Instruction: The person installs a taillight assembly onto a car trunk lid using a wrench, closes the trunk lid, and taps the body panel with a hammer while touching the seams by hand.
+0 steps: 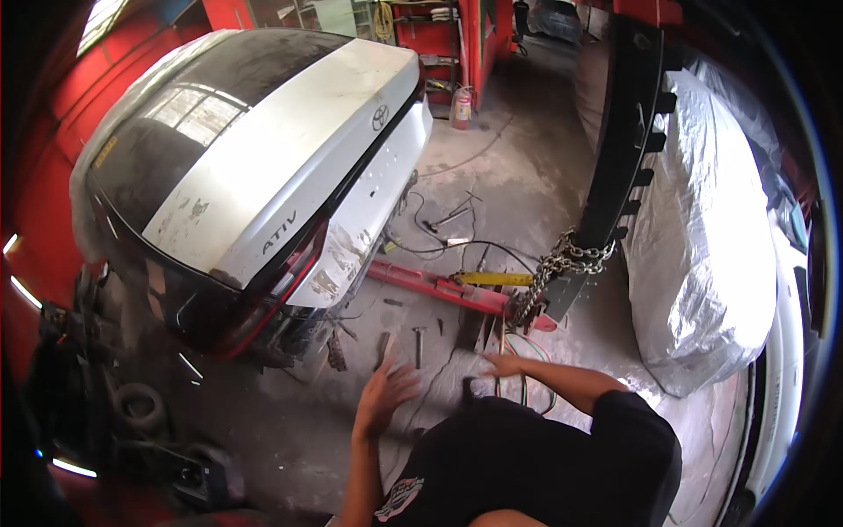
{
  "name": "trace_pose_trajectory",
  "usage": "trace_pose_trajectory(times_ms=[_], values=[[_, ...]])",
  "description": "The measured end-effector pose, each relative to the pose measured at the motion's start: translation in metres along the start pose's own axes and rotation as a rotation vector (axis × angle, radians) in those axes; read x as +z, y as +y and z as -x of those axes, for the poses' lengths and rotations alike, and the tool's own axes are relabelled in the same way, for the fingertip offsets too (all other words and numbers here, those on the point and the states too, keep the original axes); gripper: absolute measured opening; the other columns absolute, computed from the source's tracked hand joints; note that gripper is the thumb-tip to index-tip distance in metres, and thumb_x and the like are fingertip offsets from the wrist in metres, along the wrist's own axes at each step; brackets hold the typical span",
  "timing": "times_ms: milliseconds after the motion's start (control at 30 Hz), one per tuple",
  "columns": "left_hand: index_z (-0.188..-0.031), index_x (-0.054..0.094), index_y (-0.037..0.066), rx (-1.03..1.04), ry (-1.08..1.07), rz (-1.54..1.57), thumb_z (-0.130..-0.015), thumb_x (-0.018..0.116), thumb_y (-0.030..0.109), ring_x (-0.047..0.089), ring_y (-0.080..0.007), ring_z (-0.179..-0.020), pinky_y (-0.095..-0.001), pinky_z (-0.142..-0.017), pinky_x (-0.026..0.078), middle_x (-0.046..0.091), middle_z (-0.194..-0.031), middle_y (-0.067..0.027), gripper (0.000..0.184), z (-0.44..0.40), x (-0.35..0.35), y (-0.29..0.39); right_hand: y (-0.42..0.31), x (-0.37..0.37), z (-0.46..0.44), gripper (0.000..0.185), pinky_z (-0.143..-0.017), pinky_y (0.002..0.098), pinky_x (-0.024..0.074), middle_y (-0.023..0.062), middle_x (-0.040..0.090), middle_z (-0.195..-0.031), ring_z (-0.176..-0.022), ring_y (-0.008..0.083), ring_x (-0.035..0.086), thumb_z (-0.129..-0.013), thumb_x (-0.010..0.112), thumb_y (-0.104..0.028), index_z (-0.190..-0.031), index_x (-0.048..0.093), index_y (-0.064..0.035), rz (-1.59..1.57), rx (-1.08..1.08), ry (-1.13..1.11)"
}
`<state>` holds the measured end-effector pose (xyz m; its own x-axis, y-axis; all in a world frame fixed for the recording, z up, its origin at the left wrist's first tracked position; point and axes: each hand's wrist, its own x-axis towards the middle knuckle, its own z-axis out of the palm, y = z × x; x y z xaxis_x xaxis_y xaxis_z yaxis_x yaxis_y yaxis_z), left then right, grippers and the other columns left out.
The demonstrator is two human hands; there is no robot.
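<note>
My left hand [388, 397] is raised above the concrete floor with its fingers spread and slightly blurred, and it holds nothing I can see. To its right, my right hand [500, 364] reaches inward with outstretched fingers, close to the foot of the red pulling beam [430, 285]. On the floor between and beyond both hands lies a hammer [419, 347]. A yellow bar [496, 279] rests along the beam, and a metal chain [571, 256] wraps the base of a black upright post [622, 132]. Ahead on the left stands a white car [299, 167] with its rear bumper area exposed.
A silver-covered vehicle [702, 237] stands on the right. Hoses [536, 351] run over the floor near my right hand. A fire extinguisher [462, 108] stands at the back by red shelving [426, 53]. A tire [140, 408] lies at the lower left.
</note>
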<state>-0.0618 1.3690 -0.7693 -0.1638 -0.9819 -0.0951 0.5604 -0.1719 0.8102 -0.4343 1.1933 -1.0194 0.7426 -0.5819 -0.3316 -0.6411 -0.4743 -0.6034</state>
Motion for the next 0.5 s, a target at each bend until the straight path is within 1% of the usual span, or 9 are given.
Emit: trace_pose_trajectory(times_ms=[33,67,100,167,200,267,333,400,500], values=[[-0.163,0.029,0.010,-0.137,0.217,-0.130,-0.102,0.058,0.054,0.056,-0.0343,-0.132,-0.0519,-0.105,0.048,0.057,-0.145,-0.0192,0.080,0.024,-0.028,-0.020,-0.020,-0.017,0.042,0.093,-0.107,0.0521,0.0461,0.0339,0.057,-0.141,-0.130,0.0471,0.057,-0.090,0.056,-0.077,-0.147,0.053,-0.0039,-0.015,0.222,-0.370],[-0.157,0.040,0.004,-0.253,0.366,-0.336,-0.099,0.063,0.053,0.059,-0.0309,-0.128,-0.0459,-0.103,0.050,0.056,-0.147,-0.0180,0.080,0.052,-0.064,-0.053,0.020,0.014,0.076,0.082,-0.101,0.0494,0.0514,0.0244,0.068,-0.126,-0.120,0.0410,0.064,-0.092,0.054,-0.076,-0.132,0.068,-0.0061,-0.229,0.072,-0.475],[-0.151,0.049,0.002,-0.450,0.440,-0.629,-0.097,0.067,0.052,0.062,-0.0273,-0.122,-0.0399,-0.098,0.051,0.062,-0.140,-0.0177,0.076,0.082,-0.081,-0.075,0.008,0.010,0.116,0.063,-0.091,0.0438,0.0565,0.0136,0.070,-0.110,-0.104,0.0295,0.067,-0.096,0.061,-0.064,-0.122,0.072,-0.0083,-0.403,0.312,-0.579],[-0.146,0.055,0.000,-0.600,0.302,-0.686,-0.096,0.072,0.045,0.065,-0.0261,-0.111,-0.0361,-0.088,0.053,0.069,-0.125,-0.0162,0.070,0.151,-0.126,-0.158,-0.043,-0.025,0.170,0.045,-0.081,0.0377,0.0573,0.0060,0.066,-0.100,-0.095,0.0186,0.064,-0.097,0.068,-0.049,-0.114,0.072,-0.0072,-0.748,0.604,-0.294],[-0.142,0.057,-0.002,-0.683,0.186,-0.661,-0.096,0.073,0.042,0.067,-0.0265,-0.106,-0.0355,-0.086,0.053,0.070,-0.120,-0.0157,0.066,0.168,-0.145,-0.187,-0.052,-0.038,0.172,0.045,-0.081,0.0377,0.0573,0.0060,0.066,-0.100,-0.095,0.0186,0.064,-0.097,0.068,-0.049,-0.114,0.072,-0.0072,-0.740,0.605,-0.299],[-0.134,0.060,-0.002,-0.678,0.212,-0.704,-0.097,0.072,0.038,0.068,-0.0267,-0.100,-0.0372,-0.086,0.055,0.071,-0.111,-0.0150,0.055,0.161,-0.085,-0.141,-0.065,-0.070,0.170,0.039,-0.088,0.0352,0.0538,0.0023,0.069,-0.101,-0.094,0.0146,0.065,-0.097,0.071,-0.039,-0.116,0.070,-0.0050,-0.895,0.564,-0.174],[-0.125,0.063,-0.002,-0.683,0.233,-0.754,-0.098,0.072,0.033,0.070,-0.0268,-0.094,-0.0390,-0.086,0.057,0.071,-0.102,-0.0142,0.045,0.153,-0.060,-0.109,-0.110,-0.121,0.162,0.039,-0.086,0.0350,0.0520,0.0013,0.069,-0.101,-0.094,0.0141,0.064,-0.097,0.070,-0.040,-0.114,0.070,-0.0050,-1.039,0.493,-0.179],[-0.110,0.062,-0.001,-0.330,0.445,0.187,-0.099,0.070,0.026,0.071,-0.0255,-0.086,-0.0452,-0.086,0.061,0.066,-0.087,-0.0106,0.030,0.154,-0.067,-0.094,-0.146,-0.157,0.159,0.036,-0.085,0.0356,0.0510,0.0010,0.069,-0.101,-0.095,0.0136,0.063,-0.097,0.070,-0.040,-0.110,0.072,-0.0062,-1.087,0.454,-0.212],[-0.105,0.060,0.001,-0.565,0.435,-0.107,-0.100,0.069,0.025,0.072,-0.0266,-0.087,-0.0518,-0.085,0.062,0.061,-0.081,-0.0095,0.026,0.139,-0.044,-0.039,-0.179,-0.182,0.143,0.039,-0.082,0.0315,0.0482,-0.0006,0.070,-0.098,-0.091,0.0112,0.061,-0.098,0.069,-0.042,-0.106,0.073,-0.0043,-0.898,0.299,-0.386]])
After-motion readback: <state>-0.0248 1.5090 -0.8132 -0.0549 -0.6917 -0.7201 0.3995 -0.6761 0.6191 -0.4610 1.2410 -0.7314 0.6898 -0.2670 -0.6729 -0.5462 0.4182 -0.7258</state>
